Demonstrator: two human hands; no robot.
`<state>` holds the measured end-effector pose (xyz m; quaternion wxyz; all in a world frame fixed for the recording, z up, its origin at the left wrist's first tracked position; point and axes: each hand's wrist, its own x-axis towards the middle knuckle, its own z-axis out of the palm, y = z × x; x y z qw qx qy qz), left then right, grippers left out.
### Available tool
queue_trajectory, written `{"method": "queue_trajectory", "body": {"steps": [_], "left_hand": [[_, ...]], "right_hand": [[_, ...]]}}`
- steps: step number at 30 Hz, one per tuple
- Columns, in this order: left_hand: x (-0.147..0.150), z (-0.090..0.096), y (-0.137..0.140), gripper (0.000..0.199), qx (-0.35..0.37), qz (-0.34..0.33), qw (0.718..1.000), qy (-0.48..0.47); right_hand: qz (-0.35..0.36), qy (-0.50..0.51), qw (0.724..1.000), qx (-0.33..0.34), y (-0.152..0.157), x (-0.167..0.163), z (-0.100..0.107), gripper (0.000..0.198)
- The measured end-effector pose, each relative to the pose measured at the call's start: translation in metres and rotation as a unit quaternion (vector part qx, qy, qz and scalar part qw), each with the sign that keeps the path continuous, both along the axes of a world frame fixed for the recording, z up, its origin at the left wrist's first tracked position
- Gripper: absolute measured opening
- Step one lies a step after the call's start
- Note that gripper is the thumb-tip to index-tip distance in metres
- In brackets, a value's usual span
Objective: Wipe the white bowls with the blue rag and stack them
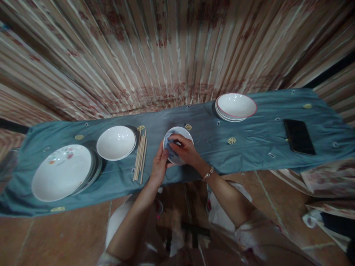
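A small white bowl [186, 133] is held over the near middle of the cloth-covered table. Its left rim is gripped by my left hand [160, 162], thumb on the near side. Inside the bowl, my right hand [186, 147] presses a bluish-grey cloth [169, 140] against the left inner wall with bent fingers. A bracelet circles my right wrist. Just left of my hands lie several wooden chopsticks [141, 155], roughly side by side.
Left of the chopsticks stand stacked white bowls [116, 143] and larger flower-patterned bowls [62, 173]. Red-rimmed bowls [236, 105] are stacked at the back right. A black phone or tablet [299, 136] lies on the teal tablecloth [257, 144]. A pleated curtain [166, 55] hangs behind.
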<state>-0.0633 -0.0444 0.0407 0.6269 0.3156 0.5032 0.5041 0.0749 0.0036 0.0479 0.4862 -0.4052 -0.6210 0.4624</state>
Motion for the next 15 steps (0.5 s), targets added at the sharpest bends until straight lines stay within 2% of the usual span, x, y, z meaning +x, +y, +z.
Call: {"method": "queue_trajectory", "body": {"steps": [5, 15], "left_hand": [[0.0, 0.0, 0.001, 0.089, -0.009, -0.002, 1.0, -0.004], [0.0, 0.001, 0.001, 0.083, 0.005, -0.002, 1.0, -0.007]], "right_hand": [[0.068, 0.049, 0.995, -0.049, -0.005, 0.002, -0.001, 0.025], [0.161, 0.002, 0.984, -0.082, -0.007, 0.017, 0.008, 0.023]]}}
